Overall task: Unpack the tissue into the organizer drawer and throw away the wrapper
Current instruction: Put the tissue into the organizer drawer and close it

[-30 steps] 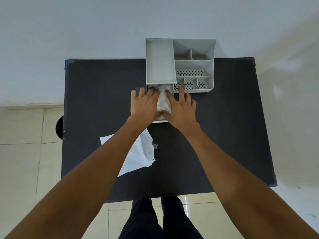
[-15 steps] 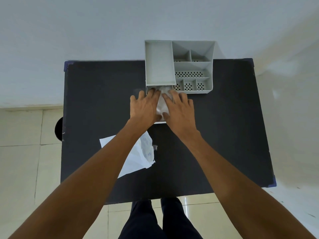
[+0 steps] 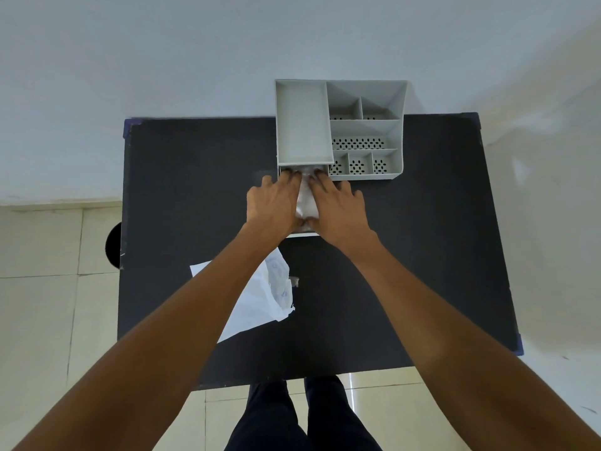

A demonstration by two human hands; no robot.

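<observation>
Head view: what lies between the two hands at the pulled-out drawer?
White tissue fills the gap between the left hand and right hand, inside the grey plastic organizer's drawer.

Single view only, head-worn wide-angle camera, aimed forward and steeply down from standing height. Looked almost straight down onto matte black rectangular tabletop (image 3: 182, 177), whole surface in frame, pale wall beyond far edge, cream floor tiles (image 3: 39, 288) at left and below. Both forearms entered from bottom corners. Edges bent by lens distortion.
</observation>
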